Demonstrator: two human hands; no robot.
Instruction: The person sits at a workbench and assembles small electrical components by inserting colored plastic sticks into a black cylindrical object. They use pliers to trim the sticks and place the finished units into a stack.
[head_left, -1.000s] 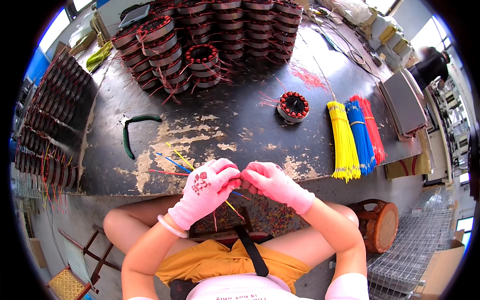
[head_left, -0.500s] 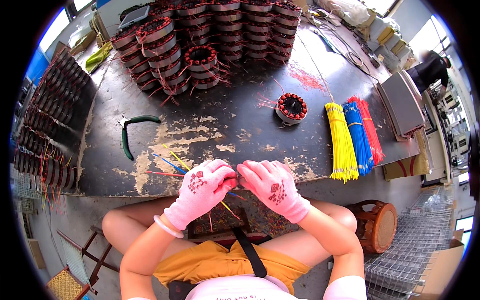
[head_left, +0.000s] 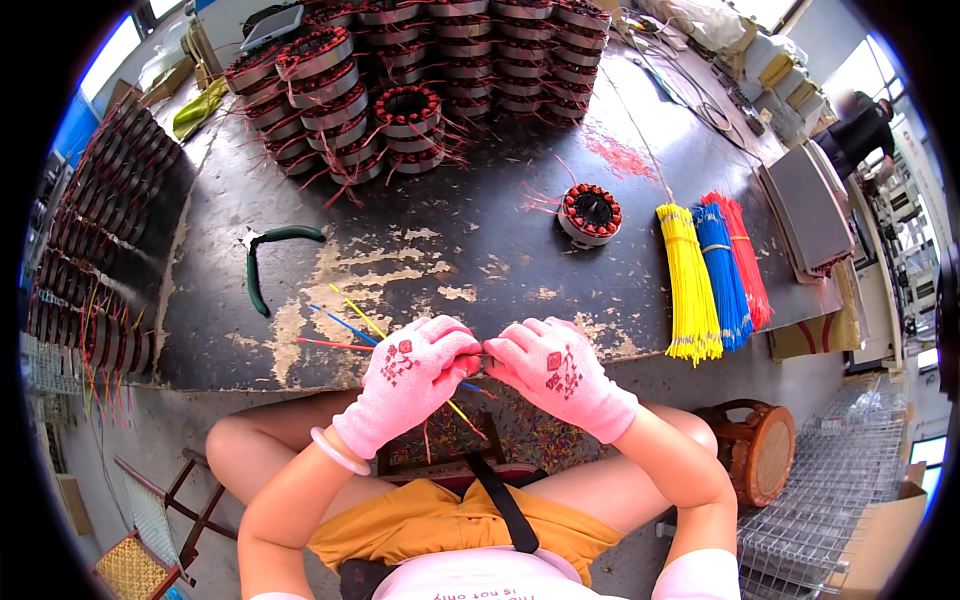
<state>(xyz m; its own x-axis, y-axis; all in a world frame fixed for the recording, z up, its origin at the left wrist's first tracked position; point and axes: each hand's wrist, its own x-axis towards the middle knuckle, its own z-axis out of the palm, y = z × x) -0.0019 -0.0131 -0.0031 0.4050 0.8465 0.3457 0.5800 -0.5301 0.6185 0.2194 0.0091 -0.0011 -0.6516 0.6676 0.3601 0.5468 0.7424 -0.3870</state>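
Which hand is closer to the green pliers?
Left. In the picture, the left hand is below and right of the green pliers; the right hand is farther right, beyond the left hand.

Crumpled yellow-green cloth [head_left: 200, 110], far left corner of scuffed dark table [head_left: 470, 225]. Grey panels [head_left: 808, 205] stacked near right edge; beyond them, person in dark clothing [head_left: 858, 138]. On floor, right: barrel-shaped wooden stool [head_left: 768, 452], wire mesh [head_left: 845, 460] just beside. Lower left, patterned yellow seat [head_left: 136, 570].

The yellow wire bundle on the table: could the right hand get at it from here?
Probably yes: nothing seems to block the right hand from the yellow wire bundle, though it sits close beside the left hand.
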